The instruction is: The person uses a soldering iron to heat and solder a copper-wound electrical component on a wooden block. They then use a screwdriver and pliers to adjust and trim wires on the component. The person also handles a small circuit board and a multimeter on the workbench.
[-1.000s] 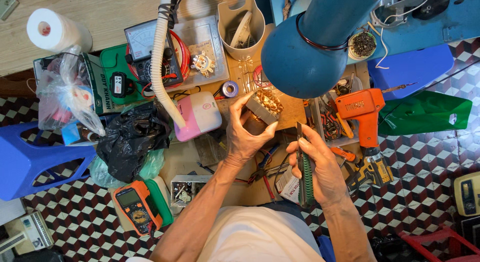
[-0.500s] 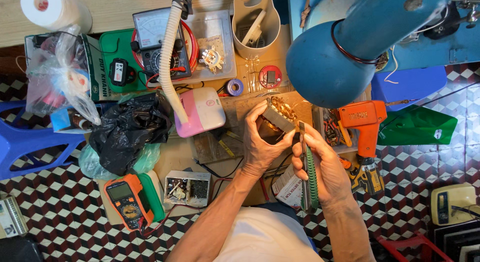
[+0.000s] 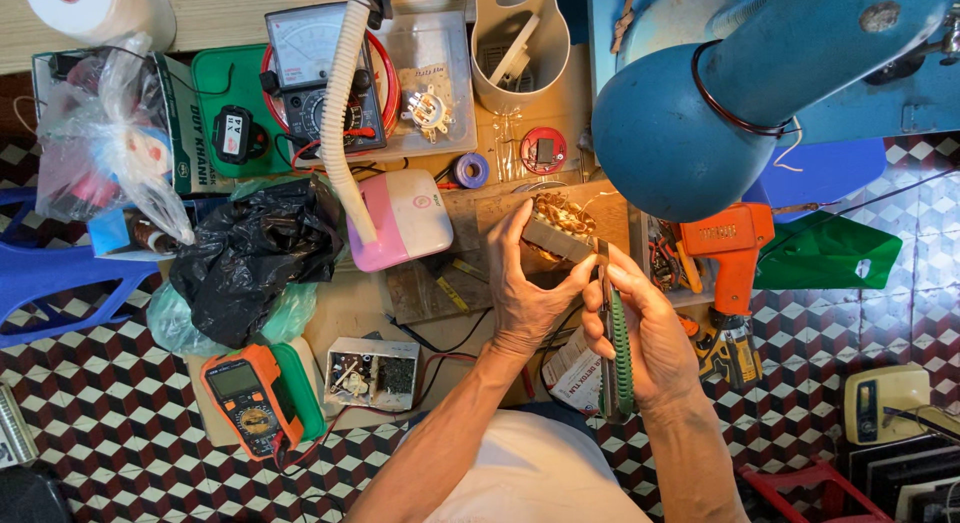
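My left hand grips a small transformer with copper windings and loose wire ends, held over the wooden work board. My right hand holds a green-handled tool upright, its metal tip touching the right side of the transformer. Both hands sit just below the big blue lamp shade.
An orange drill lies to the right, a pink box and a black plastic bag to the left. An orange multimeter and an open grey box lie near me. An analogue meter stands at the back.
My left hand has turned the transformer and lifted it slightly toward the lamp. My right hand has brought the tool tip against it. The view has shifted a little downward.
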Demonstrator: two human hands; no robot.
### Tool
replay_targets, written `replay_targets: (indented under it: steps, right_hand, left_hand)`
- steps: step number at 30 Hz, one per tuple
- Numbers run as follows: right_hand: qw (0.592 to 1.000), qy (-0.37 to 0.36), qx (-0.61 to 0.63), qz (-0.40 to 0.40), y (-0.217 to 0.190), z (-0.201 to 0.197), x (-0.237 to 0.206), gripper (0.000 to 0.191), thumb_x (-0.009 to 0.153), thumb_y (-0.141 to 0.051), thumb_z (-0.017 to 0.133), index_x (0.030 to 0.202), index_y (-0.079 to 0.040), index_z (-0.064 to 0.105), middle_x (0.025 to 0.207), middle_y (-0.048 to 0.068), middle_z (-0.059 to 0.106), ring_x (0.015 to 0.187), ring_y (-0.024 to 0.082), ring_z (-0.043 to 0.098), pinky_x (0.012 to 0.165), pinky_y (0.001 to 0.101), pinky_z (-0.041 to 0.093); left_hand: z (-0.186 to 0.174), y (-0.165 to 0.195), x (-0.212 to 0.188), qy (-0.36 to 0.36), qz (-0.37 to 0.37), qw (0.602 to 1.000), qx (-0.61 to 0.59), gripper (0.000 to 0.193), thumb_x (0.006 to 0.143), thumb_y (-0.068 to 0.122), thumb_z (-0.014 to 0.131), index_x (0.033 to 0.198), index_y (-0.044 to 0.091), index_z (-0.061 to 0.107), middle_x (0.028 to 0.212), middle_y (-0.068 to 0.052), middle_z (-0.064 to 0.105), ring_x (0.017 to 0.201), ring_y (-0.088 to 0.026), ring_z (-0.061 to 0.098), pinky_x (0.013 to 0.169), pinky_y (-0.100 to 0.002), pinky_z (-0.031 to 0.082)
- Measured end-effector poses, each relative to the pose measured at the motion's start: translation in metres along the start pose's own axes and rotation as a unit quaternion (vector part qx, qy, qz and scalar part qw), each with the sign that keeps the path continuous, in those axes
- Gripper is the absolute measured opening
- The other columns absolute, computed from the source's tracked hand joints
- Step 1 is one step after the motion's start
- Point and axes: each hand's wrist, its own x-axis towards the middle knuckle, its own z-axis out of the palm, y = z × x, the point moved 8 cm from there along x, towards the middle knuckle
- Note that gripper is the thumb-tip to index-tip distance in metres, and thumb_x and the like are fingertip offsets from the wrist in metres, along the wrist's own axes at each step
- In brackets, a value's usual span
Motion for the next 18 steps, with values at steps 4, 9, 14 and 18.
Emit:
replay_targets:
  steps: [4, 9, 14, 18]
  right_hand:
    - [1.0, -0.021, -0.015, -0.009, -0.004, 0.004, 0.0, 0.053, 0.104, -0.02, 0.05, 0.154, -0.002, 0.043, 0.079, 0.004, 0.064, 0.058, 0.011, 0.062, 0.04, 0.0199, 0.048]
    - [0.999, -0.041, -0.025, -0.001, -0.009, 0.004, 0.0, 0.054, 0.105, -0.02, 0.05, 0.155, -0.002, 0.041, 0.08, 0.004, 0.064, 0.058, 0.01, 0.063, 0.04, 0.0196, 0.049]
    - [0.996, -0.036, -0.076, -0.014, -0.014, 0.001, -0.001, 0.054, 0.104, -0.018, 0.049, 0.155, -0.002, 0.04, 0.082, 0.005, 0.065, 0.059, 0.011, 0.063, 0.04, 0.0203, 0.048]
    - [0.995, -0.024, -0.099, -0.01, -0.019, -0.004, -0.002, 0.056, 0.103, -0.017, 0.049, 0.157, -0.005, 0.037, 0.083, 0.006, 0.064, 0.06, 0.012, 0.064, 0.041, 0.022, 0.049]
  left_hand:
    - [0.0, 0.002, -0.004, 0.004, -0.002, 1.0, 0.002, 0.087, 0.074, 0.019, 0.094, 0.143, 0.006, 0.043, 0.138, -0.016, 0.049, 0.132, -0.031, 0.052, 0.114, -0.042, 0.047]
    - [0.004, -0.005, -0.01, 0.016, -0.047, 0.994, -0.095, 0.084, 0.076, 0.019, 0.093, 0.14, 0.007, 0.04, 0.153, -0.019, 0.046, 0.138, -0.031, 0.053, 0.116, -0.042, 0.049]
    - [0.007, -0.009, -0.013, 0.016, -0.069, 0.989, -0.131, 0.082, 0.076, 0.02, 0.093, 0.139, 0.007, 0.041, 0.157, -0.021, 0.046, 0.135, -0.03, 0.059, 0.112, -0.04, 0.055]
    - [0.007, -0.008, -0.014, 0.019, -0.051, 0.989, -0.137, 0.082, 0.077, 0.019, 0.093, 0.139, 0.008, 0.041, 0.156, -0.021, 0.046, 0.136, -0.03, 0.059, 0.114, -0.039, 0.054]
